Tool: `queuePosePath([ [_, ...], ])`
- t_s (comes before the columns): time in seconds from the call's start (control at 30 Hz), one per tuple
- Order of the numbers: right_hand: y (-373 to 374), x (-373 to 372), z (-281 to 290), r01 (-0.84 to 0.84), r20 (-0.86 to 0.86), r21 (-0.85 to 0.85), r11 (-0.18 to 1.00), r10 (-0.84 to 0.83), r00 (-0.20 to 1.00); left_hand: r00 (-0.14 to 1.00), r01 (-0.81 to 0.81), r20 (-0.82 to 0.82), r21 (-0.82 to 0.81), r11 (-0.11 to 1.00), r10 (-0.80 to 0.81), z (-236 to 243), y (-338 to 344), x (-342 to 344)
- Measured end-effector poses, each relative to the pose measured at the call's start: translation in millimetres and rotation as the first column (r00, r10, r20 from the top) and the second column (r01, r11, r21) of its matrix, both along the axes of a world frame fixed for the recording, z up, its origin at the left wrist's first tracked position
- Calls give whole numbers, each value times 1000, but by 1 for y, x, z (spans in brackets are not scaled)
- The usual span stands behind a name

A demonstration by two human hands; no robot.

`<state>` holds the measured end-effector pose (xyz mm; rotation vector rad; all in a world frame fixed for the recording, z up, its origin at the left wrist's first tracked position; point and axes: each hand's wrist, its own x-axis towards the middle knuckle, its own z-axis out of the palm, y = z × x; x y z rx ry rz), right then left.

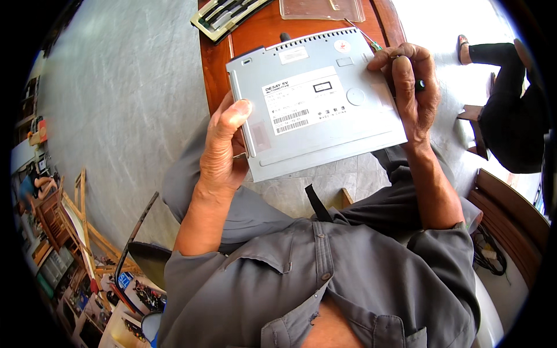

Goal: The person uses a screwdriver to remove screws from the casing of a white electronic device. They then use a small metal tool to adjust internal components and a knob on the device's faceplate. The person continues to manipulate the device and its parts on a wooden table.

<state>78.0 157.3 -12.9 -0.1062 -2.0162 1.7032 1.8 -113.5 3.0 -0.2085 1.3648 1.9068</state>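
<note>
Grey floor [127, 104] stretches wide beyond my left hand [219, 142], which clamps the metal electronics unit [318, 104] by its edge, thumb on top; opposite, my right hand [419, 110] curls, fingertips nearly together, hold unclear.

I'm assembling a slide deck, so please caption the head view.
The left grip holds a flat, labelled metal unit by its left edge, the right grip at the opposite side.

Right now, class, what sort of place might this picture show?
Possibly a small repair workshop: the left hand holds a silver metal unit, the right hand has a green-handled tool, apparently a screwdriver, and a wooden frame shows amid clutter on the left.
</note>
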Motion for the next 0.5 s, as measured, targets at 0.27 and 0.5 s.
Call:
queuePosePath([
  [0.27, 11, -12, 8, 123, 1, 61, 991, -123, 992, 983, -79, -166, 12, 997, 80, 4, 6, -3],
  [0.5, 19, -11, -5, 144, 266, 119, 982, -171, 949, 944, -84, -322, -11, 996, 76, 10, 5, -10],
])
